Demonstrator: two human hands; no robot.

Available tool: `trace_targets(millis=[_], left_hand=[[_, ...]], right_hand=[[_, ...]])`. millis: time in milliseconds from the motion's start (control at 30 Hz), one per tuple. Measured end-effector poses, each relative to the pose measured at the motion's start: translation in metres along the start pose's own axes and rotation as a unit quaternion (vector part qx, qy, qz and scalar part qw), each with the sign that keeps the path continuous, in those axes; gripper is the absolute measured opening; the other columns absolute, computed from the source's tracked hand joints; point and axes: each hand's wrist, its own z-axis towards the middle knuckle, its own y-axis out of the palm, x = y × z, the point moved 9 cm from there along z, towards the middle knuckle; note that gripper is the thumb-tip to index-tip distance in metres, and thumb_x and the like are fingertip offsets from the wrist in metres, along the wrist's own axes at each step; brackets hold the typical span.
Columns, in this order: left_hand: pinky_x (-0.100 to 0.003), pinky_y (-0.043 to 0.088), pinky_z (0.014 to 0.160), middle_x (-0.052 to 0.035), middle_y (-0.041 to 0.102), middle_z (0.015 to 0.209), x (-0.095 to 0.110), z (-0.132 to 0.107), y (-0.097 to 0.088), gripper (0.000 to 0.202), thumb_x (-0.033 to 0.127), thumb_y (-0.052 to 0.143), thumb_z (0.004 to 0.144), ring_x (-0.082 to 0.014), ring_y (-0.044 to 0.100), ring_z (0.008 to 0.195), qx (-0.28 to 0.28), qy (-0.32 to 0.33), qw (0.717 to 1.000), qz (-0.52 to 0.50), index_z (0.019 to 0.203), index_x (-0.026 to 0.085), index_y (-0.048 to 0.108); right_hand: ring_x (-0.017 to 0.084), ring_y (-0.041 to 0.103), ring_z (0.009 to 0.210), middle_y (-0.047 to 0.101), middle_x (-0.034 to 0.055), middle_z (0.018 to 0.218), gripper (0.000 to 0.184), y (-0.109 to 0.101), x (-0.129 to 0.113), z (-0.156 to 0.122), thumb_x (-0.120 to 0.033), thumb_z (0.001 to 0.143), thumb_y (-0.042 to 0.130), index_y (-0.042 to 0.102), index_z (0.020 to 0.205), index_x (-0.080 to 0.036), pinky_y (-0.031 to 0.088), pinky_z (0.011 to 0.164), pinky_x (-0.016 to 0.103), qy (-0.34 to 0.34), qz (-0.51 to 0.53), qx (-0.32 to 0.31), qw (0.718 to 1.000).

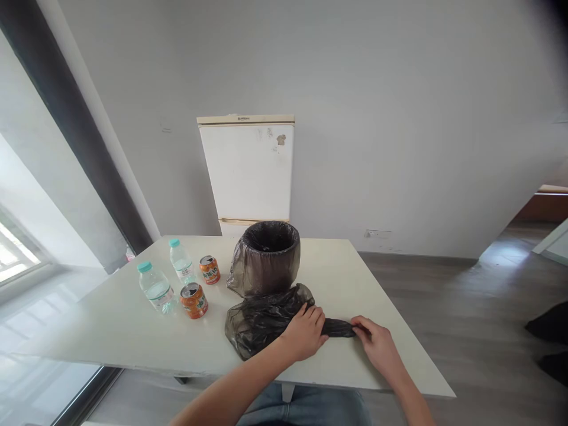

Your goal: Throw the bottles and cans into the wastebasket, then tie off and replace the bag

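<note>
The table [341, 269] bears 2 bottles [156, 290], 2 cans [194, 302], lined bin [271, 269] and bag [260, 322]

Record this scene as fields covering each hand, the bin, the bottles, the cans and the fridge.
Left hand: closed over a crumpled black bag
Right hand: pinching the bag's narrow end
Bin: upright on the table, dark bag draped over it
Bottles: two, clear, green caps
Cans: two, orange, between bottles and bin
Fridge: white, beyond the table

The left hand [306, 332] covered part of the loose black bag [260, 322]. The desk [337, 272] and lined bin [266, 273] hid the lower fridge [248, 171]. Print on the bottle labels [165, 297] was too small to read. The bottom edge cut off both forearms [252, 376], the right edge dark shapes [550, 324].
</note>
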Motion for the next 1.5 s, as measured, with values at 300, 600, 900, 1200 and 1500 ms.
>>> trace_targets(millis=[300, 600, 900, 1200, 1500], left_hand=[[-0.055, 0.017, 0.129, -0.0196, 0.056, 0.15, -0.02, -0.012, -0.003, 0.056, 0.044, 0.038, 0.109, -0.0324, 0.048, 0.142, -0.017, -0.017, 1.0, 0.006, 0.15, 0.006, 0.049], [-0.054, 0.036, 0.119, -0.0227, 0.058, 0.145, -0.055, -0.03, -0.011, 0.057, 0.044, 0.047, 0.106, -0.0366, 0.052, 0.138, -0.018, -0.063, 0.996, 0.062, 0.147, 0.005, 0.052], [-0.048, 0.033, 0.126, -0.0216, 0.054, 0.155, -0.078, -0.065, -0.019, 0.042, 0.026, 0.041, 0.105, -0.0306, 0.043, 0.152, -0.032, -0.087, 0.996, -0.004, 0.141, 0.007, 0.052], [-0.051, 0.024, 0.131, -0.0238, 0.034, 0.168, -0.025, -0.038, -0.073, 0.068, 0.041, 0.039, 0.105, -0.0345, 0.026, 0.16, 0.051, -0.111, 0.991, -0.055, 0.158, 0.0, 0.033], [-0.049, 0.025, 0.129, -0.0288, 0.037, 0.164, 0.003, 0.015, 0.006, 0.071, 0.042, 0.034, 0.108, -0.0379, 0.028, 0.158, -0.027, -0.054, 0.997, -0.046, 0.159, -0.007, 0.033]], right_hand=[[0.032, 0.075, 0.075, 0.081, 0.0059, 0.088, 0.026, -0.069, 0.079, -0.017, -0.048, 0.082, 0.057, 0.073, 0.087, -0.028, 0.056, 0.07, 0.042, 0.086, -0.061, 0.084, 0.991], [0.03, 0.075, 0.079, 0.081, 0.0079, 0.092, 0.037, -0.095, 0.115, -0.024, -0.053, 0.079, 0.055, 0.076, 0.091, -0.026, 0.056, 0.068, 0.037, 0.123, -0.087, 0.09, 0.984], [0.028, 0.072, 0.084, 0.076, 0.0108, 0.104, 0.031, -0.107, 0.124, -0.021, -0.039, 0.081, 0.05, 0.071, 0.096, -0.024, 0.056, 0.072, 0.037, 0.116, -0.098, 0.074, 0.986], [0.035, 0.054, 0.131, 0.057, 0.0167, 0.135, 0.044, -0.093, 0.007, -0.005, -0.025, 0.096, 0.039, 0.056, 0.136, -0.02, 0.042, 0.114, 0.054, -0.045, -0.201, 0.215, 0.955], [0.024, 0.031, 0.158, 0.036, 0.0061, 0.17, 0.054, 0.063, -0.062, 0.025, -0.036, 0.111, 0.027, 0.036, 0.164, -0.025, 0.029, 0.13, 0.051, -0.174, -0.179, -0.172, 0.953]])
